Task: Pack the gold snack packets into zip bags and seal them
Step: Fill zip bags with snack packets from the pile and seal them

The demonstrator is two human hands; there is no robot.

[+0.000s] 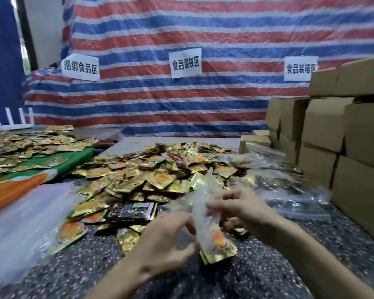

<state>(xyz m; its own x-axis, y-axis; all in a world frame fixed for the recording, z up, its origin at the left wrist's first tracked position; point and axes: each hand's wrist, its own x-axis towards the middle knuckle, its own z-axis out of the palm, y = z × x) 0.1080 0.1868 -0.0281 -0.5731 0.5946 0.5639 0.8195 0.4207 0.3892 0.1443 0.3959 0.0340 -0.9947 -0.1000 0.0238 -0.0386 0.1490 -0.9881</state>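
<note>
Both my hands hold a clear zip bag (205, 203) upright over the speckled table (78, 275). Gold snack packets (219, 244) sit in the bag's bottom, which rests on the table. My left hand (166, 240) pinches the bag's left side with curled fingers. On the bag's right side, near its upper half, my right hand (240, 206) pinches it. A large heap of loose gold packets (151, 175) lies just beyond my hands.
A stack of empty clear bags (24, 229) lies at the near left, blurred. More clear bags (289, 190) lie to the right of the heap. Cardboard boxes (341, 134) are stacked on the right. A second packet heap (26, 147) covers a green and orange cloth at the left.
</note>
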